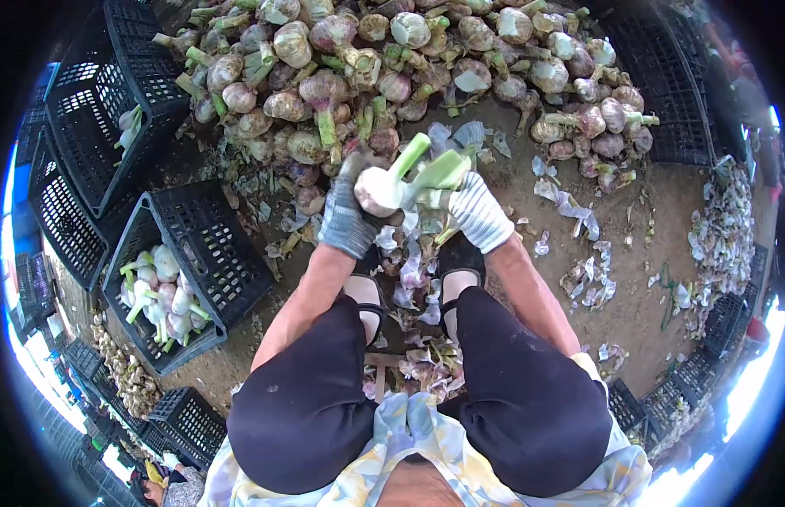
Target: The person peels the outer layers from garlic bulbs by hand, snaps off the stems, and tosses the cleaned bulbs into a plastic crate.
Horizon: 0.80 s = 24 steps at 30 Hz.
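Between my knees and a heap of garlic point(325, 93), both my gloved hands are on one garlic bulb point(378, 193) with a green stem. My left hand point(350, 211), in a grey glove with a dark palm, is closed around the bulb from the left. My right hand point(479, 211), in a white striped glove, is closed on a pale green strip of leaf sheath point(443, 171) that spreads away from the stem. The bulb's skin is white with some purple. My right fingertips are partly hidden and slightly blurred.
A black plastic crate point(215, 245) at the left holds cleaned white garlic point(163, 287). More black crates point(114, 84) stand behind it, and another crate point(663, 84) is at the upper right. Peeled skins point(591, 275) litter the dirt floor. At the lower left is another person point(177, 486).
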Each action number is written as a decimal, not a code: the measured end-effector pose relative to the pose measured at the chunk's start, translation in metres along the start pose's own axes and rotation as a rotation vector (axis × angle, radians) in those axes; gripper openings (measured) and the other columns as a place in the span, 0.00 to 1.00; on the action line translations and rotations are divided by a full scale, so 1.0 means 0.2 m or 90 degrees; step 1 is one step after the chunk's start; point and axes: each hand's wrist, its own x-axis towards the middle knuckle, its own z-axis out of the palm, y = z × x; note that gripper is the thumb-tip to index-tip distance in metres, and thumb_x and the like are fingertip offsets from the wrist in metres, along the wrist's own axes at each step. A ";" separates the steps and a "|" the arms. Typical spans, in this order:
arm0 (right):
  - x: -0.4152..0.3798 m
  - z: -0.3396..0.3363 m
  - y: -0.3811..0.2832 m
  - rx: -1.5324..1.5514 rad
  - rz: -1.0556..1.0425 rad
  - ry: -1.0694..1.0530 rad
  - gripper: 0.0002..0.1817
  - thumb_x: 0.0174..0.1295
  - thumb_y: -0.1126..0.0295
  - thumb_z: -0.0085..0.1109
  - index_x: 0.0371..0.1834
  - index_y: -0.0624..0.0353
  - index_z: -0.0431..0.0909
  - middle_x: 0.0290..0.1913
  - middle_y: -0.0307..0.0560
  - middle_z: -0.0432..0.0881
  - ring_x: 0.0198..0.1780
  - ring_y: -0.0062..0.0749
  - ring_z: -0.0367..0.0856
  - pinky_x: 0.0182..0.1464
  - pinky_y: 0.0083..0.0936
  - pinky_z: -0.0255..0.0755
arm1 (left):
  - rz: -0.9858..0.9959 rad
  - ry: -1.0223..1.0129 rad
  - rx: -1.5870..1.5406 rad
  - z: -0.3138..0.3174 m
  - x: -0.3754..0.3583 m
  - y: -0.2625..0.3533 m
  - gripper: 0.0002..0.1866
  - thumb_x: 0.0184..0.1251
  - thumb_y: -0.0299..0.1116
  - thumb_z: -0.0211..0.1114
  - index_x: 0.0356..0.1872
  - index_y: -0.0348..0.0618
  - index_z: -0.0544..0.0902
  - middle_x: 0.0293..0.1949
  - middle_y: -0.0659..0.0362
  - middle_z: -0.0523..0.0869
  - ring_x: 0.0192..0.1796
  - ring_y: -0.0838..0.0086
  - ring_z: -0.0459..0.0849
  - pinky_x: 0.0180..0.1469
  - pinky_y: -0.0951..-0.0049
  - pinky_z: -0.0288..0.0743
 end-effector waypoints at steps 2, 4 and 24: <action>-0.02 -0.01 -0.07 -0.134 0.000 0.002 0.11 0.51 0.75 0.62 0.39 0.63 0.79 0.31 0.37 0.82 0.31 0.17 0.76 0.36 0.19 0.72 | -0.075 -0.024 0.031 -0.04 0.05 -0.02 0.27 0.61 0.58 0.53 0.42 0.41 0.78 0.31 0.57 0.81 0.36 0.68 0.82 0.37 0.67 0.79; -0.03 0.01 -0.09 -0.169 -0.027 0.033 0.11 0.53 0.75 0.60 0.40 0.63 0.79 0.32 0.37 0.82 0.32 0.19 0.76 0.37 0.19 0.71 | 0.124 0.001 0.235 -0.08 0.06 -0.04 0.27 0.60 0.57 0.56 0.43 0.40 0.78 0.32 0.58 0.81 0.36 0.70 0.81 0.40 0.68 0.78; -0.11 0.09 -0.11 -0.218 -0.026 -0.349 0.12 0.48 0.71 0.54 0.33 0.68 0.79 0.32 0.56 0.81 0.35 0.34 0.79 0.39 0.26 0.71 | -0.086 -0.077 -0.203 -0.16 0.09 -0.06 0.28 0.59 0.53 0.59 0.46 0.34 0.77 0.42 0.50 0.82 0.44 0.59 0.81 0.50 0.60 0.76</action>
